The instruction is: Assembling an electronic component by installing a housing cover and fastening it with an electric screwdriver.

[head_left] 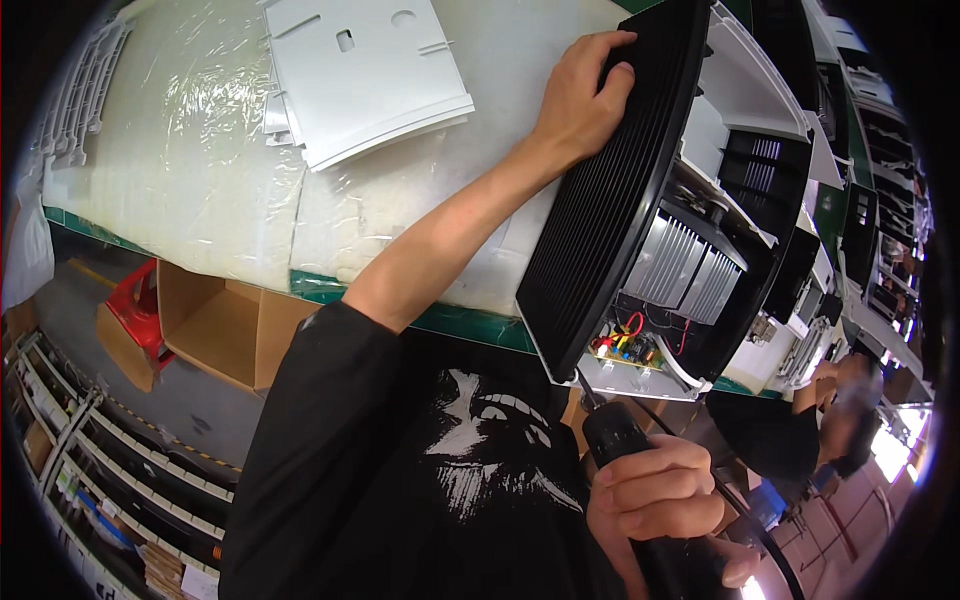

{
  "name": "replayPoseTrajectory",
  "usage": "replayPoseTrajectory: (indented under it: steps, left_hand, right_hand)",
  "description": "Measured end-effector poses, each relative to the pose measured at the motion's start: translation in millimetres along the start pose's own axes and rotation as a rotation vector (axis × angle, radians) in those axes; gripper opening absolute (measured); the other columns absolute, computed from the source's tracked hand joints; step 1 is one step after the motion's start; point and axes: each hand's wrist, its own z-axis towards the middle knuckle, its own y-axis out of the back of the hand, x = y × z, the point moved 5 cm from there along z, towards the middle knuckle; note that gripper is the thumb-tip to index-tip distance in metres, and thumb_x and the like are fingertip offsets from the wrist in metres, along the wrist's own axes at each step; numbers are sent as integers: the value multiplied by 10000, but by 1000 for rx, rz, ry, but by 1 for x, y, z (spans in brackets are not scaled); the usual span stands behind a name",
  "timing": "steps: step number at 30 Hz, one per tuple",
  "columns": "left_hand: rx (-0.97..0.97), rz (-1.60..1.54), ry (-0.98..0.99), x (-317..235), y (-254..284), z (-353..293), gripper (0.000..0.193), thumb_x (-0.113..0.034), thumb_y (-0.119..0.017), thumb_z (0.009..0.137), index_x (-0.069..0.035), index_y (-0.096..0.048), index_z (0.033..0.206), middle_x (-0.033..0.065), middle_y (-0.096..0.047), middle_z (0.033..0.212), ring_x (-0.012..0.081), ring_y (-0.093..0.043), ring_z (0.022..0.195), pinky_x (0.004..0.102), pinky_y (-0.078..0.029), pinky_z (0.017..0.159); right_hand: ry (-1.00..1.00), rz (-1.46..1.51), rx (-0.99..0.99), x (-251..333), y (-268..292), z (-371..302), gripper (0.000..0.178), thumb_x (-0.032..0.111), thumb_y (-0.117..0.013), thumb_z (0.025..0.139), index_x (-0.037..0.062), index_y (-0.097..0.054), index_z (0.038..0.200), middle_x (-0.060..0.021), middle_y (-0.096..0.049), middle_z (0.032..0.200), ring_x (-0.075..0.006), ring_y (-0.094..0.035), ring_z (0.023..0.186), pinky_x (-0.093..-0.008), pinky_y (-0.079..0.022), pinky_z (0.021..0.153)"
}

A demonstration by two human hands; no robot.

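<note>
A black ribbed panel (610, 190) stands tilted on edge along the side of an appliance whose inside lies exposed. My left hand (588, 95) holds the panel near its far end, thumb and fingertips pressed to the ribs. Close to my body, my right hand (660, 495) is wrapped around a black electric screwdriver (615, 430). Its thin bit points up at the panel's near lower corner; whether it sits in a screw I cannot tell. Inside the appliance are a silver finned metal block (685, 265) and a circuit board (635, 350) with red and yellow wires.
White plastic panels (370, 75) lie on the plastic-covered table (200, 190). A cardboard box (215, 325) and a red stool (140, 310) stand below its edge, near a roller rack (120, 480). A cable (765, 540) hangs by the screwdriver. Another person (770, 425) works at the right.
</note>
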Motion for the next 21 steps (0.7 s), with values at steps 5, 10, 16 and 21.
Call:
replayPoseTrajectory:
  steps: [5, 10, 16, 21]
  left_hand:
    - [16, -5, -6, -2, 5, 3, 327, -164, -500, 837, -1, -572, 1112, 200, -587, 1076, 354, -550, 1012, 393, -426, 887]
    - [99, -31, 55, 4, -6, 6, 327, -173, -504, 846, -15, -578, 1122, 194, -586, 1106, 344, -552, 1026, 379, -422, 899]
    - [159, -51, 104, 11, -16, 3, 342, -180, -484, 884, -31, -562, 1182, 157, -595, 1121, 278, -560, 1055, 341, -415, 918]
    - [216, -2, 150, 21, -2, 2, 364, -181, -430, 926, 11, -532, 1218, 128, -589, 1153, 219, -541, 1068, 303, -388, 949]
  right_hand:
    - [-42, -7, 171, -5, 4, 0, 156, 160, -656, 753, 14, -630, 706, -126, -658, 761, -264, -654, 599, -243, -374, 382]
    - [-173, 154, 10, 10, 16, 15, 630, 541, -407, 819, -49, -600, 709, -179, -637, 649, -314, -636, 577, -336, -484, 459]
    - [582, 175, -382, 89, 82, -3, 587, 384, -685, 778, 15, -458, 1174, 45, -482, 649, -56, -448, 447, -185, -384, 487]
    - [804, -294, -696, 135, 141, -55, 641, 674, -579, 757, 66, -476, 933, 4, -454, 695, -96, -429, 513, -244, -369, 499]
